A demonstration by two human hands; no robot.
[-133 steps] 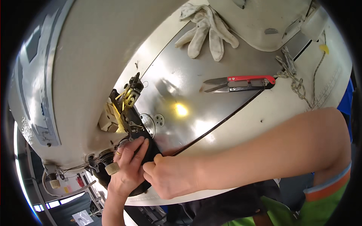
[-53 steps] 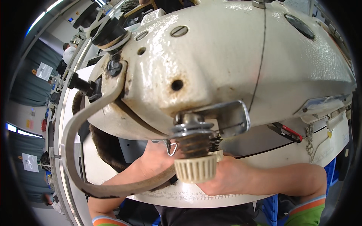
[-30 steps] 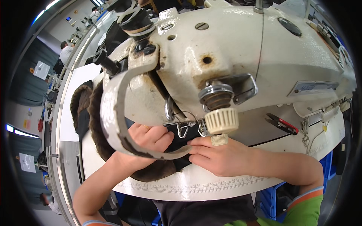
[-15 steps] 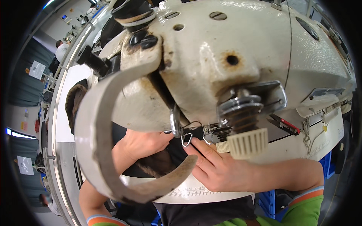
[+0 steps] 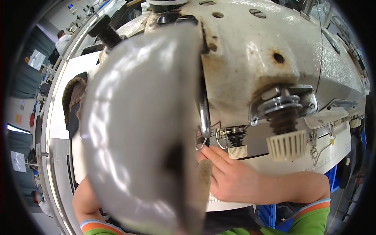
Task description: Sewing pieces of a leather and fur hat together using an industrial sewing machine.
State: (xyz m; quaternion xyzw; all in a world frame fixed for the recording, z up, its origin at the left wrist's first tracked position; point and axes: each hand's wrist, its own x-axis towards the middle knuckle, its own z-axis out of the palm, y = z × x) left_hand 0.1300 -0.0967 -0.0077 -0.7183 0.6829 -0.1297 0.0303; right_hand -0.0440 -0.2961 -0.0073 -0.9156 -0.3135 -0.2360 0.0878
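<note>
Up close, right hand point(image 5: 231, 178) fingers extended, open, pointing up-left at wire thread guide point(image 5: 200, 139); left fingers hidden.

Few items of this kind. Upper left of frame: small bright blue screen point(image 5: 71, 6) near the top edge, rectangular, tiny. Left side, upper: pale grey sheet or sign point(image 5: 36, 59) hanging tilted against dark curtains. Left edge, middle: small orange-yellow label or tag point(image 5: 18, 118) on the wall, blurred. No packages visible.
</note>
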